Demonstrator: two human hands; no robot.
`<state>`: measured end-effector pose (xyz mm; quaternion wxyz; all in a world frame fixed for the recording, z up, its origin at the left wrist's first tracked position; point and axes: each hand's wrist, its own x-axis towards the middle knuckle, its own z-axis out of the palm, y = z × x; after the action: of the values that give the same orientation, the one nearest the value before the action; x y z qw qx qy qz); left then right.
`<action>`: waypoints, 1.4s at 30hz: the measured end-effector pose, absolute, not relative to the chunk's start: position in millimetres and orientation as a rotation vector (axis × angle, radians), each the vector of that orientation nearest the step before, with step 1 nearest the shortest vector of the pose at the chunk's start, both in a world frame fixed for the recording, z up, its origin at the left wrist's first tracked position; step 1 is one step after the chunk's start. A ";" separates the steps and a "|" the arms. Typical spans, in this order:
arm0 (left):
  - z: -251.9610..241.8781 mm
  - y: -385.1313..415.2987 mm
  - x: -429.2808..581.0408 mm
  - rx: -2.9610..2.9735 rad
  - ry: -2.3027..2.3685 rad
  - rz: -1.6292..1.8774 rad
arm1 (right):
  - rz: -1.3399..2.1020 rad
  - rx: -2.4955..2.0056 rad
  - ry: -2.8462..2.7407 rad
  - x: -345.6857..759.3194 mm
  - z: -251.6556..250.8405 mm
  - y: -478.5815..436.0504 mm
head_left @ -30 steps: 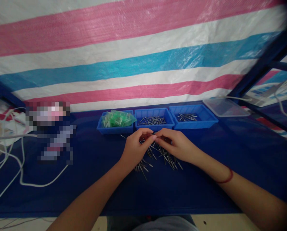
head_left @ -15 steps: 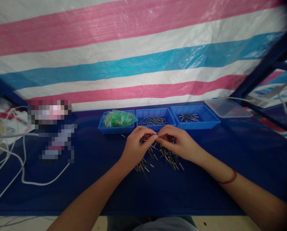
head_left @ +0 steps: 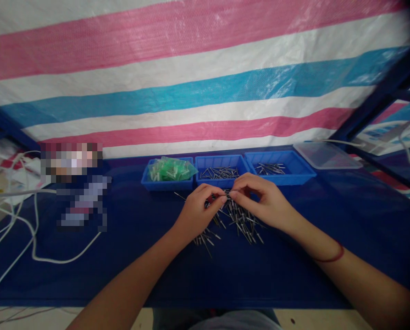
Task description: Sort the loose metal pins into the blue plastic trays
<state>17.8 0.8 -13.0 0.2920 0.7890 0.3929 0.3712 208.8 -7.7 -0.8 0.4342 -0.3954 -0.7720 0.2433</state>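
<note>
Above a loose pile of blind rivets point(head_left: 246, 227) on the blue table, my two hands meet almost fingertip to fingertip. My left hand point(head_left: 198, 208) is closed in a pinch, thumb against forefinger, on a thin metal rivet point(head_left: 227, 195). From the other side, my right hand point(head_left: 268, 201) pinches at the same small piece; its exact ends are hidden by the fingers. Part of the pile lies under both hands, and some rivets spread towards me below the left wrist.
Behind the hands stand three blue bins: one with a green-filled plastic bag point(head_left: 172, 169), a middle bin point(head_left: 221, 160) and a right bin point(head_left: 294, 172) with rivets. A clear plastic lid point(head_left: 327, 155) lies at right. White cables point(head_left: 53, 262) and blurred-out items occupy the left.
My right hand has shifted slightly right, and its fingertips are a little farther from the left ones. The left hand has barely moved.
</note>
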 end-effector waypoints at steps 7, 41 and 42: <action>-14.5 0.4 14.8 2.328 1.049 0.863 | 0.399 -1.217 -1.721 224.3 1.6 1.6; -13.0 1.3 14.7 2.349 1.132 0.814 | 0.489 -1.049 -2.199 214.8 2.1 -5.5; -13.2 1.5 14.6 2.297 1.106 0.849 | 0.521 -1.059 -2.180 214.1 1.5 -5.7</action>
<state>14.6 1.5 -13.2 0.2253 0.8327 0.4012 0.3080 214.1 -5.7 1.5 0.3253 -0.4039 -0.8316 0.1987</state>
